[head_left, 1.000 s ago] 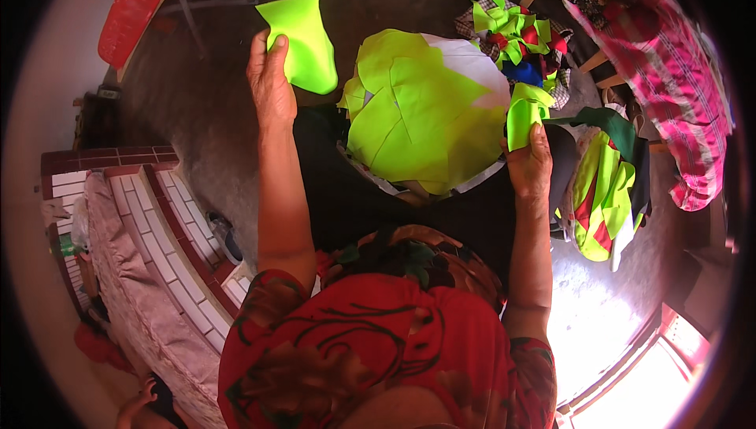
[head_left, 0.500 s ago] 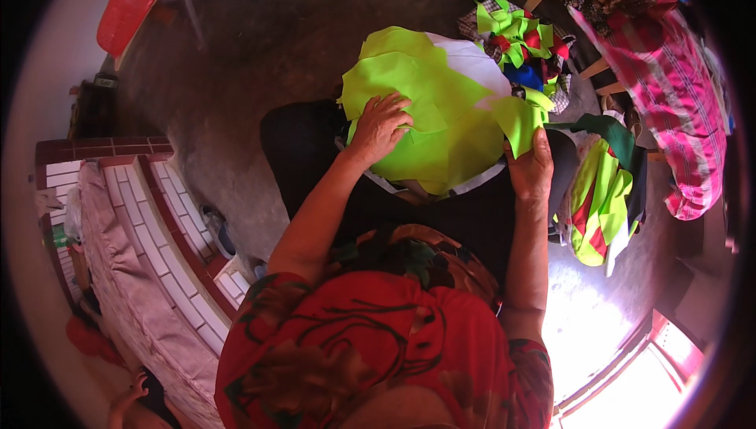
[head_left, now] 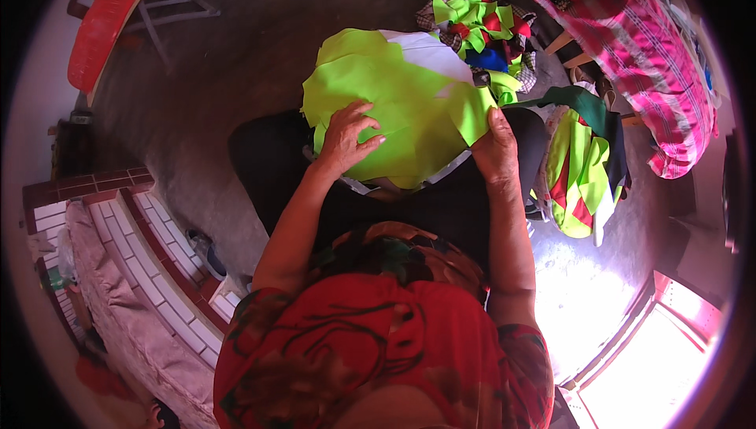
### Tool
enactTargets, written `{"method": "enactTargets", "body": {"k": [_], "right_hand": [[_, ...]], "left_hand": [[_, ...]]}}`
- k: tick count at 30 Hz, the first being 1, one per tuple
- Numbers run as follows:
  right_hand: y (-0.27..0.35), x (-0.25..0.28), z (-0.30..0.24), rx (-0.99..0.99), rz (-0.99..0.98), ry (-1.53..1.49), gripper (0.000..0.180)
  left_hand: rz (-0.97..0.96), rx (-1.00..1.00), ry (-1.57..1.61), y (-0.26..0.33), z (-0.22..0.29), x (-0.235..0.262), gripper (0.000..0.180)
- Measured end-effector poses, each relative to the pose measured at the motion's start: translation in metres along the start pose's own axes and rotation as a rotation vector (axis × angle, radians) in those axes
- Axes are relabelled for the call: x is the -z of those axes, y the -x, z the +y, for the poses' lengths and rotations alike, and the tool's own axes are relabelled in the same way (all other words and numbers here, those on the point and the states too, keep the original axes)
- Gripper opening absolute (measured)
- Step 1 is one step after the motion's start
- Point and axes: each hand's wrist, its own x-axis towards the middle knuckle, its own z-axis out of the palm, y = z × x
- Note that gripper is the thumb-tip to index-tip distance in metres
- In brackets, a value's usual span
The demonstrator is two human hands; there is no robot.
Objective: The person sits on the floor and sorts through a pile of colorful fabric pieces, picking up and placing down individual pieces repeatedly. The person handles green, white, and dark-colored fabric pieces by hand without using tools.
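Across my lap lies a rounded layer of lime-green cloth pieces (head_left: 386,90), with a white cloth patch (head_left: 429,55) showing at its far right. Fingers apart, my left hand (head_left: 346,139) is over the near left part of the green cloth and holds nothing. At the right edge, my right hand (head_left: 498,149) pinches a lime-green cloth scrap (head_left: 471,114) between thumb and fingers; the scrap lies over the layer's right side. Under the near edge a pale rim (head_left: 445,171) shows in part; what it belongs to is hidden.
Beyond my right knee sits a heap of mixed scraps (head_left: 480,24). A bundle of green and red strips (head_left: 579,173) hangs or rests at my right, near a pink plaid cloth (head_left: 630,75). Far left is a red object (head_left: 106,31); a mauve cloth (head_left: 118,295) lies lower left.
The scrap in my right hand has come down flatter against the green layer. My left hand has moved slightly toward me, its fingers spreading. The whole view has shifted a little.
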Motion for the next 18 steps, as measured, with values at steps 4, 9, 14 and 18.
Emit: {"method": "enactTargets", "body": {"k": [4, 9, 14, 18], "right_hand": [[0.005, -0.004, 0.0, -0.091, -0.048, 0.073, 0.047], [0.009, -0.009, 0.004, -0.206, -0.118, 0.099, 0.032], [0.009, -0.012, 0.007, -0.212, -0.082, 0.176, 0.03], [0.003, -0.006, 0.011, -0.18, 0.02, 0.231, 0.026]], "left_hand": [[-0.135, 0.225, 0.511, -0.014, 0.039, -0.001, 0.033], [-0.257, 0.418, 1.223, -0.019, 0.069, -0.018, 0.06], [-0.294, 0.473, 1.181, -0.022, 0.078, -0.015, 0.053], [-0.307, 0.493, 0.999, -0.023, 0.062, -0.017, 0.036]]}}
